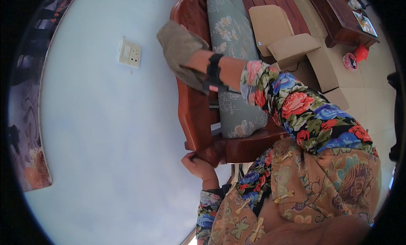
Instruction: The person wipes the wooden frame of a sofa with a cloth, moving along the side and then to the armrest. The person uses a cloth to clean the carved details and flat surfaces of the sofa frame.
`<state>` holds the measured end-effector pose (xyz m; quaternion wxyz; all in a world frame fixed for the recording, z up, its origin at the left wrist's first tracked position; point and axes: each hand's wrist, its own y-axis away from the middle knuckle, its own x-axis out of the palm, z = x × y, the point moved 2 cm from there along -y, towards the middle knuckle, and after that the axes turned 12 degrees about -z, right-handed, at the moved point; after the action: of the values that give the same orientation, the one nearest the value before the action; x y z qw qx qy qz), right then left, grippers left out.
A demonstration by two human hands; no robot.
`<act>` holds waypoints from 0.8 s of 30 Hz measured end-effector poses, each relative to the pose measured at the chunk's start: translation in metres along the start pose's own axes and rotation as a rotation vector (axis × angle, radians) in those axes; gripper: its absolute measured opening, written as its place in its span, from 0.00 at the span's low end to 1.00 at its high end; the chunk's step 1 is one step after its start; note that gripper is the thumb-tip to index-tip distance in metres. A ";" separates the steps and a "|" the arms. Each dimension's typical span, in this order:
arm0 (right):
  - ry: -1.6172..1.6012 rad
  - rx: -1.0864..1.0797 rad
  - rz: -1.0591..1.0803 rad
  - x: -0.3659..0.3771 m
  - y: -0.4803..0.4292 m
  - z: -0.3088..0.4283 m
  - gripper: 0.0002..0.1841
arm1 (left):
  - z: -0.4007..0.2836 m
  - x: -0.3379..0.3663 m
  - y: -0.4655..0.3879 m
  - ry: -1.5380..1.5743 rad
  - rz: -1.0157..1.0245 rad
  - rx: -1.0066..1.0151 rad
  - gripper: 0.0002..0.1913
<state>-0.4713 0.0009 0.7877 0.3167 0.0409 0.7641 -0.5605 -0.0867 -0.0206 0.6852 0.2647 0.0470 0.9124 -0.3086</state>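
Observation:
A brown-grey cloth [180, 51] drapes over my right hand [198, 61] and hides the fingers. That hand presses the cloth against the top of the carved wooden backrest [193, 115] of a sofa. Around my right wrist is a black strap with a small device [215, 69]. Lower down, my left hand [199, 167] grips the end corner of the sofa frame [214, 153], its fingers curled at the edge beside the wall. Under my right forearm lies a grey-green floral cushion [228, 32], long and rolled or folded, along the seat.
The pale wall [111, 134] runs close behind the backrest and carries a switch and socket plate [130, 54]. Opened cardboard boxes [271, 26] stand by the sofa. A dark wooden table [344, 17] and a red container [360, 53] are at the upper right.

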 end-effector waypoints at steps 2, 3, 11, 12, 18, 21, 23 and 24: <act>-0.133 -0.100 0.205 0.014 -0.044 -0.035 0.12 | -0.004 -0.010 0.003 0.003 0.012 0.034 0.07; -0.211 -0.151 0.316 0.022 -0.062 -0.049 0.10 | -0.007 -0.017 0.005 -0.012 0.019 0.014 0.07; -0.182 -0.141 0.151 0.080 -0.117 -0.130 0.09 | -0.035 -0.051 0.034 0.053 0.010 0.073 0.09; -0.188 -0.138 0.154 0.085 -0.115 -0.132 0.09 | -0.038 -0.052 0.036 0.044 0.006 0.102 0.09; -0.198 -0.122 0.118 0.070 -0.084 -0.123 0.09 | -0.035 -0.034 0.029 0.078 -0.001 0.214 0.09; -0.215 -0.130 0.091 0.045 -0.045 -0.101 0.09 | -0.031 -0.030 0.028 0.034 -0.001 0.234 0.08; -0.232 -0.130 0.086 0.028 -0.009 -0.082 0.09 | -0.030 -0.030 0.026 -0.049 0.008 0.318 0.08; -0.237 -0.133 0.069 0.018 0.002 -0.074 0.09 | -0.029 -0.025 0.023 -0.050 0.018 0.305 0.08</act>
<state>-0.5172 0.0618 0.7888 0.4260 -0.0205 0.7549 -0.4982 -0.0726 0.0165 0.7050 0.2799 0.0873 0.8476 -0.4422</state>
